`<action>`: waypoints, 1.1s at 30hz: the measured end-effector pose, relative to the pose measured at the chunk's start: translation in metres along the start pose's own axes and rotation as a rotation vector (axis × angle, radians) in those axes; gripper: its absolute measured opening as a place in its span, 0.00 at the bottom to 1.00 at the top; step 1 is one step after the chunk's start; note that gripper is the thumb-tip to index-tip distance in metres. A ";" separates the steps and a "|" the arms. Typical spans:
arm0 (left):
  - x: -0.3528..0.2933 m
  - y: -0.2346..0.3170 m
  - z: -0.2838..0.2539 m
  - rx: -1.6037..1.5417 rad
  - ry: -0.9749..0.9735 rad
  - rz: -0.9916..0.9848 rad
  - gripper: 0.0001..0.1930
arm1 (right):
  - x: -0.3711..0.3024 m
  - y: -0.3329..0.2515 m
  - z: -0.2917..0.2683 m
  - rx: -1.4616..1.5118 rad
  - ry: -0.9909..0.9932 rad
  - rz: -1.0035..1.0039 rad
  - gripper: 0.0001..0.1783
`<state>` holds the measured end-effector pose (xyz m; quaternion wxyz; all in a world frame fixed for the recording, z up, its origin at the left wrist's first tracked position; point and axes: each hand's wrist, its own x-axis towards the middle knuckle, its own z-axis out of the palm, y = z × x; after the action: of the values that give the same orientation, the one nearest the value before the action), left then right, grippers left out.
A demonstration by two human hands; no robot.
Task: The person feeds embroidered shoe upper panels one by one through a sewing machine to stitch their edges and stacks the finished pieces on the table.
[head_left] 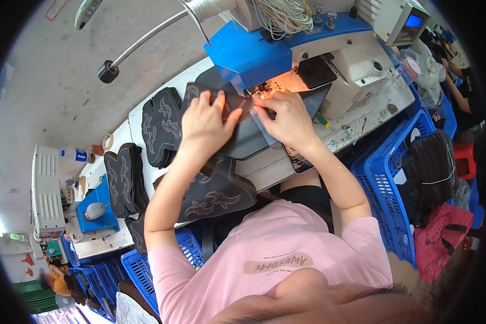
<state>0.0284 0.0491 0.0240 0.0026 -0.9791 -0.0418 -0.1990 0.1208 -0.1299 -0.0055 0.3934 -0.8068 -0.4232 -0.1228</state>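
Observation:
My left hand lies with its fingers spread on a dark leather-like piece under the blue sewing machine head. My right hand is closed, thumb and forefinger pinching at the right edge of that piece, close to the lit needle area. The needle itself is too small to make out. Left of my left hand, a stack of dark pieces with pale floral stitching rests on the table. Below my left forearm, more stitched pieces hang over the table's front edge.
Another stack of stitched pieces sits farther left. A dark phone-like slab lies on the machine; a lit phone is below my right wrist. Blue crates stand at right beside a pink bag. A metal arm juts out overhead.

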 end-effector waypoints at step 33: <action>-0.003 0.044 0.005 -0.243 0.055 0.123 0.18 | 0.014 0.010 0.006 0.050 -0.011 0.088 0.12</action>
<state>0.0314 0.0053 0.0185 -0.1029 -0.9670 0.0427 -0.2290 0.1364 -0.1200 -0.0073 0.4161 -0.8154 -0.3923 -0.0902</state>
